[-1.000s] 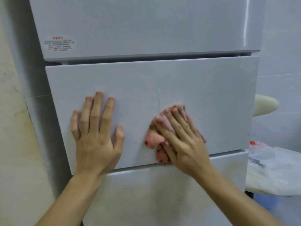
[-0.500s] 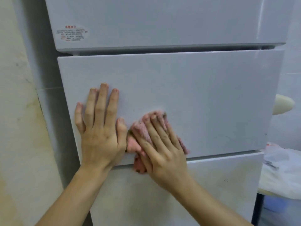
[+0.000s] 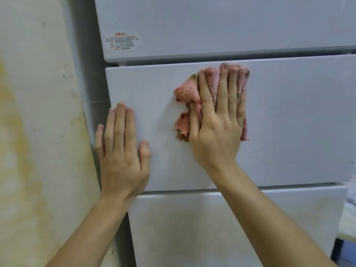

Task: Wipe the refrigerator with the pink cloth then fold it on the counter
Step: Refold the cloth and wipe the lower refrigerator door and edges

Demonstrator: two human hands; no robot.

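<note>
- Pink cloth [image 3: 185, 93], bunched and creased, pinned flat against the middle panel [image 3: 289, 122] of the grey-white refrigerator [image 3: 212, 20], in that panel's upper half and reaching up to its top edge.
- Right hand [image 3: 217, 128] spread over the cloth, palm toward the panel, all 4 fingers [image 3: 223, 87] straight and pointing up, pressing rather than curling round the fabric.
- Cloth directly beneath those fingers, with pink pile showing in the gaps between them and just past the fingertips.
- Loose folds of cloth spilling out to the left of the index finger and thumb; 1 narrow strip showing along the little-finger side.
- Thumb lying along the left folds; how much of the cloth sits under the palm hidden.
- Left hand [image 3: 121, 157] flat on the same panel near its left edge, lower than the right hand, fingers straight and close together, thumb out to the side, holding nothing.
- Clear gap of bare panel between the left hand and the cloth.
- Upper door [image 3: 231, 35] above, with a small printed label [image 3: 122, 42] at its lower left; text too small to read.
- Lower panel [image 3: 192, 228] below; stained wall [image 3: 38, 132] on the left.
</note>
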